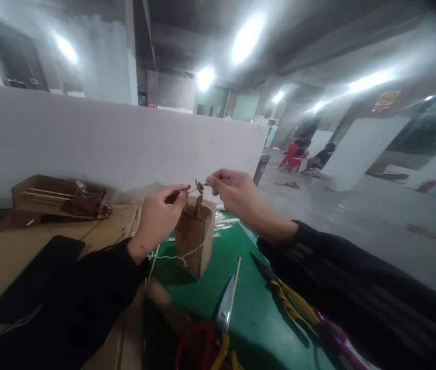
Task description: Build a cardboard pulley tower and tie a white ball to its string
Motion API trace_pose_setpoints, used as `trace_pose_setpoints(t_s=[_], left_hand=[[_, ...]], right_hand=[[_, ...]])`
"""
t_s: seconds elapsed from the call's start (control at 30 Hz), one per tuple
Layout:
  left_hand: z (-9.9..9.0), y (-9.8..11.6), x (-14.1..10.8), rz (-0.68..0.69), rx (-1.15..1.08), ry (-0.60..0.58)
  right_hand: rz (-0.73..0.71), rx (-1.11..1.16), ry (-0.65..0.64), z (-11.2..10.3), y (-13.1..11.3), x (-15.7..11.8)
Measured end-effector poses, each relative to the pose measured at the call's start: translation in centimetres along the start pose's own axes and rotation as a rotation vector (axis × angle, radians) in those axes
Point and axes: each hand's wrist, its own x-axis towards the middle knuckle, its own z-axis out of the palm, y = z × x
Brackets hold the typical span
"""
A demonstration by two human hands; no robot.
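Left hand (162,216): thumb and forefinger drawn together at the tips, pinching a thin pale strand (193,190); whether it is string or stick, I cannot tell.
Right hand (237,198): thumb and forefinger pinched on a short stub (206,184), the other fingers curled in.
Gap between hands: narrow, the two sets of fingertips facing each other but apart.
Small round piece (201,188): held up between the fingertips, just above the cardboard box; its details are too small to tell.
Cardboard box (191,246): upright on the green counter (256,313), below the hands, with a brown strip (198,206) standing up at its top.
White string (173,257): loose, passing across the front of the box from near the left wrist.
Scissors (224,311): on the counter, nearer the wearer than the box.
Pliers (292,300): beside the right sleeve (341,277), yellow-handled.
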Motion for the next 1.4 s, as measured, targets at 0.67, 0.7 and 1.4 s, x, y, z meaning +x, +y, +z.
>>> trace_pose_setpoints(t_s=[0.67, 0.7, 1.4], left_hand=[[-0.2, 0.0, 0.4, -0.095, -0.047, -0.011], [-0.2, 0.0, 0.3, -0.098, -0.056, -0.010], [0.1, -0.2, 0.4, -0.134, -0.130, -0.029]], right_hand=[[-0.675, -0.429, -0.096, -1.3, -0.4, -0.7], [-0.687, -0.456, -0.112, -1.4, -0.5, -0.8], [-0.747, -0.589, -0.151, -2.1, -0.2, -1.1]])
